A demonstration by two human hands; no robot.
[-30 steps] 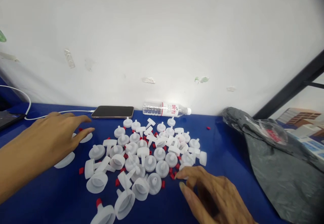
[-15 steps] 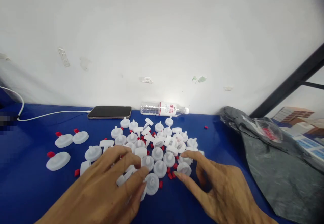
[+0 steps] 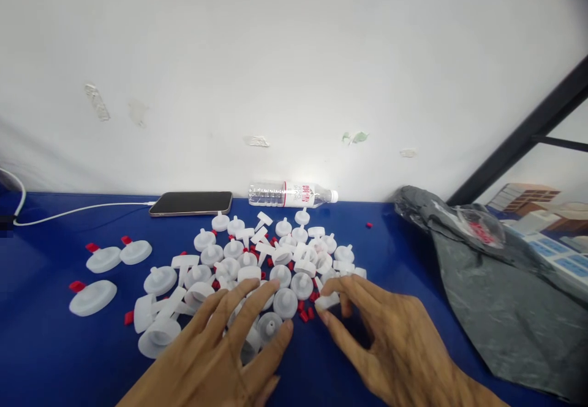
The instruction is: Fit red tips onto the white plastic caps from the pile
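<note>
hands [image 3: 294, 346] on smooth white plastic caps [image 3: 257, 266].

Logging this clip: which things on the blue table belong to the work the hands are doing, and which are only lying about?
In hand:
- left hand on the pile of white caps
- right hand pinching one white cap
- small red plugs
- three red-plugged caps

Lying about:
- phone on its cable
- water bottle
- grey bag

Left hand [image 3: 220, 349] spread flat; right hand [image 3: 386, 339] fingers curled, pinching.
</note>
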